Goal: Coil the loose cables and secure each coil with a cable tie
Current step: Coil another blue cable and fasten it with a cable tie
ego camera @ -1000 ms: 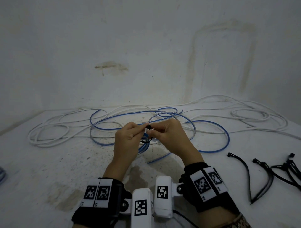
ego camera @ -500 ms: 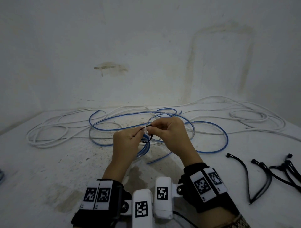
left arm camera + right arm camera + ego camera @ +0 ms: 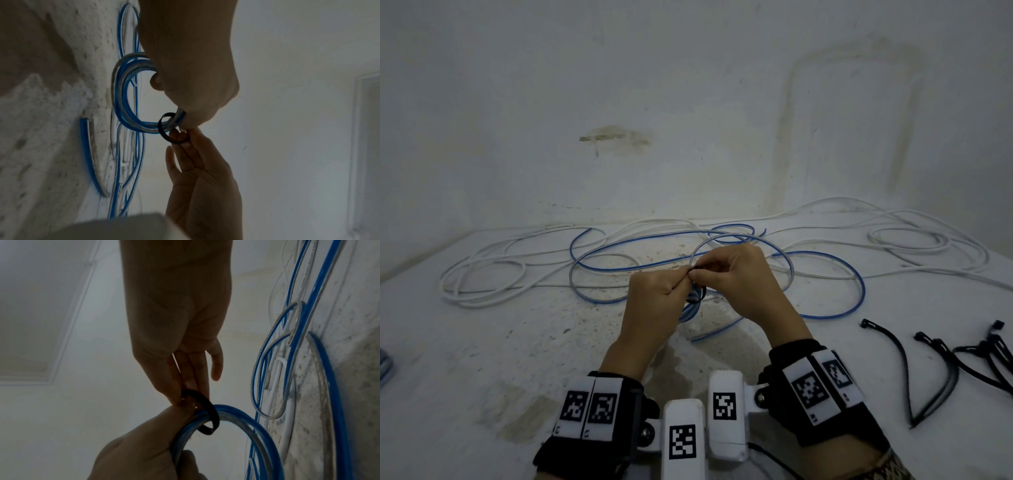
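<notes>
A small coil of blue cable [image 3: 690, 311] hangs from my left hand [image 3: 685, 277], which grips it in a fist; the grip shows closer as the left hand [image 3: 195, 65] round the coil [image 3: 123, 97]. A black cable tie [image 3: 697, 291] is looped loosely round the coil's strands [image 3: 236, 426]. My right hand [image 3: 705, 274] pinches the tie [image 3: 209, 412] between thumb and fingertips [image 3: 176, 395], right against the left hand [image 3: 144, 451]. The rest of the blue cable [image 3: 842, 284] trails loose over the table behind.
Loose white cables lie in loops at the back left [image 3: 482, 274] and back right [image 3: 911, 240]. Several spare black cable ties [image 3: 904, 370] lie on the table to the right. A bluish object [image 3: 385, 366] shows at the left edge. A stained wall [image 3: 688, 102] rises behind.
Both hands have stayed together over the coil, and the fingers have shifted slightly on the tie. The cables on the table have not moved.
</notes>
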### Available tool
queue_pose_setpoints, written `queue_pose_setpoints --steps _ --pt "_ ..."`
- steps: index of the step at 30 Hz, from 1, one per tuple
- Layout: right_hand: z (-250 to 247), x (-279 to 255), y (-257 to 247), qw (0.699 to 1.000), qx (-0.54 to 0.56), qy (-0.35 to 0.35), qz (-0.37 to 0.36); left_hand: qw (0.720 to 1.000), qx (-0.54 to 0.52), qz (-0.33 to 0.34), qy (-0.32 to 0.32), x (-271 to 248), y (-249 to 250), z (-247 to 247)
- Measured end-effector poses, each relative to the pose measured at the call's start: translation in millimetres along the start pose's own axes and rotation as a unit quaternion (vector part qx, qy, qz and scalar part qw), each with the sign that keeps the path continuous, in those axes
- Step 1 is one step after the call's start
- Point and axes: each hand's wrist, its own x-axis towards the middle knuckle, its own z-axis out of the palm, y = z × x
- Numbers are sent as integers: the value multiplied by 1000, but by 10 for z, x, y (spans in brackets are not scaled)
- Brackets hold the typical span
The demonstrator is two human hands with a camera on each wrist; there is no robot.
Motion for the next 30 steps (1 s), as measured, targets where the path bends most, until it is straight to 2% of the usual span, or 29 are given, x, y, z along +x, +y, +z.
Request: queue_pose_setpoints --steps 6,12,15,17,19,21,24,27,30 --pt "-18 -17 8 998 41 52 8 998 14 -57 16 10 -22 41" --pt "-24 14 17 1000 8 -3 10 997 -50 -60 -9 -8 -13 32" --pt "-20 22 5 1000 2 -17 12 992 -78 -100 -5 2 43 35" --pt "-15 15 13 1000 10 -2 14 980 -115 -165 16 31 69 44" --pt "0 9 60 999 0 21 26 953 -171 -250 23 52 51 65" --pt "15 12 94 997 -57 28 35 923 -230 -307 33 60 31 80" --pt "21 17 100 999 -28 -13 44 907 -241 -344 9 39 26 82" --pt "11 2 48 998 -44 -26 26 873 -279 -401 -4 33 23 98" --pt "9 -3 55 999 -37 -6 17 874 -275 -399 13 48 33 104"
